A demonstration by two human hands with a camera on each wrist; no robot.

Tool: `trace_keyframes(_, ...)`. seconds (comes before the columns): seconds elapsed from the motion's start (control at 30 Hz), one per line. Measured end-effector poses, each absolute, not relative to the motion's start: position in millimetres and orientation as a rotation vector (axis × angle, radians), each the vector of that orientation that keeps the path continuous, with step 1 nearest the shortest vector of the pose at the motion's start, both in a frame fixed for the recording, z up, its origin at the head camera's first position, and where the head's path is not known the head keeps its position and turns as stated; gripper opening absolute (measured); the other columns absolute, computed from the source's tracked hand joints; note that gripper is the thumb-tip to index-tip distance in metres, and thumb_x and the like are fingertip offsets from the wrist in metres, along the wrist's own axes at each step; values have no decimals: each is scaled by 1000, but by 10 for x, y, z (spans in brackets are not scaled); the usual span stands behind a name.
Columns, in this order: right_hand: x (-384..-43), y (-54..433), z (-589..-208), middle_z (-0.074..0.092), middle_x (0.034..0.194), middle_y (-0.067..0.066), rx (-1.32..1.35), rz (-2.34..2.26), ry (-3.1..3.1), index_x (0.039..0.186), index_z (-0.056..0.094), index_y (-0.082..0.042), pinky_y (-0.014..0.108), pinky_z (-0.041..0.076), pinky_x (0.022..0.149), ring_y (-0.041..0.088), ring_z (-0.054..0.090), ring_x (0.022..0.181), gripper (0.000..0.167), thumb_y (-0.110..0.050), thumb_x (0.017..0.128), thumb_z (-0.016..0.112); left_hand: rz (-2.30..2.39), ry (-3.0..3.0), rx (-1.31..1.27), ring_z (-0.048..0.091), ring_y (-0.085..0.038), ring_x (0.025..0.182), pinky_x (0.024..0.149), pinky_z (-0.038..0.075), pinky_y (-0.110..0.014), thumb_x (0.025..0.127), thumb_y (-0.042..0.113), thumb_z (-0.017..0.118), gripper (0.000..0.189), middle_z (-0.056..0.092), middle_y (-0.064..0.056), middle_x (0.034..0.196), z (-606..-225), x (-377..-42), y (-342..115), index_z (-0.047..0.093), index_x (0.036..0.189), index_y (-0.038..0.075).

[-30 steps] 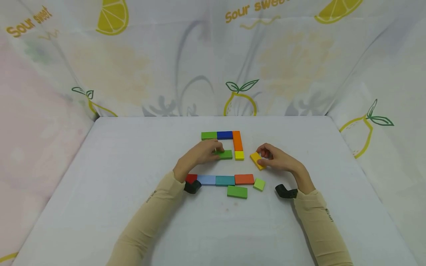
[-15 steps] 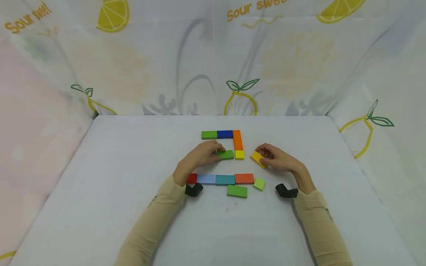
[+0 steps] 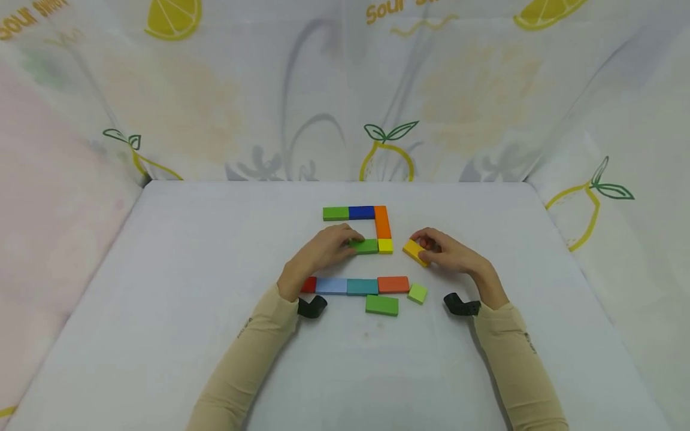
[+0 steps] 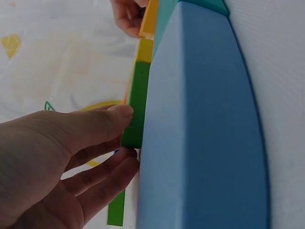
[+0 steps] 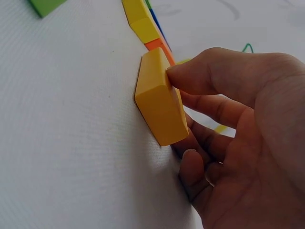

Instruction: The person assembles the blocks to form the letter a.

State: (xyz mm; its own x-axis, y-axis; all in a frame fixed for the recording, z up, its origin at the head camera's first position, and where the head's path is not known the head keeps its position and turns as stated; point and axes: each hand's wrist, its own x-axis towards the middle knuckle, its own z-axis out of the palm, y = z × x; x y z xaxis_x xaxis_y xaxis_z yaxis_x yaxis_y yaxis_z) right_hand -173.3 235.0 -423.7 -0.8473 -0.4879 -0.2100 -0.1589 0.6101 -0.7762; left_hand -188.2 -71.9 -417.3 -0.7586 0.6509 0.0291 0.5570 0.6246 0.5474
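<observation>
My left hand (image 3: 325,246) pinches a green block (image 3: 366,246) between thumb and fingers, flat on the white table. The right end of that block meets a small yellow block (image 3: 385,246). Above the yellow one runs an orange block (image 3: 383,222), then a dark blue block (image 3: 362,212) and another green block (image 3: 336,214), forming a bent line. On the right, my right hand (image 3: 453,252) holds an amber-yellow block (image 5: 159,102) by thumb and fingertips, lying at a slant and apart from the small yellow block.
Nearer me lies a row of red (image 3: 309,285), light blue (image 3: 331,286), teal (image 3: 362,287) and red-orange (image 3: 393,284) blocks. A small lime block (image 3: 417,293) and a loose green block (image 3: 382,305) lie beside it. Printed cloth (image 3: 215,90) hangs behind the table.
The green block under my left hand has slid right, closing the gap to the small yellow block. My right hand has turned its amber-yellow block slightly. The head view has tilted a little.
</observation>
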Motion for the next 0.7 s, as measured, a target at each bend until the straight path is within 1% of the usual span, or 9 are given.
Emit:
trace_keyframes(0.2,-1754,2354,-4234,48,102,9,-493,-1097,2429,126,48,-8,27,39,77,23,44,92,34,-12,93,56,808,2665,1007,57,-19,92,86,49,-31,88,12,66,31,65,-8,112,-4201,-1911,-737,65,119,8)
trace_keyframes(0.47,-1747,2334,-4182,48,102,10,-491,-1060,2465,130,49,-10,24,38,71,21,43,88,35,-15,96,53,806,2682,1040,57,-20,95,88,48,-32,89,13,65,30,64,-8,113,-4193,-1936,-741,65,119,8)
trace_keyframes(0.57,-1696,2276,-4105,49,102,12,-514,-1047,2479,132,49,-7,23,38,69,22,44,85,36,-12,97,52,800,2678,1046,57,-20,96,89,48,-33,89,12,65,30,64,-8,113,-4197,-1933,-742,65,118,8)
trace_keyframes(0.7,-1638,2191,-4012,51,103,15,-564,-1049,2491,132,50,-1,23,39,69,24,46,82,36,-7,96,51,788,2676,1026,58,-21,96,89,48,-33,89,12,65,31,64,-9,113,-4205,-1911,-744,65,119,7)
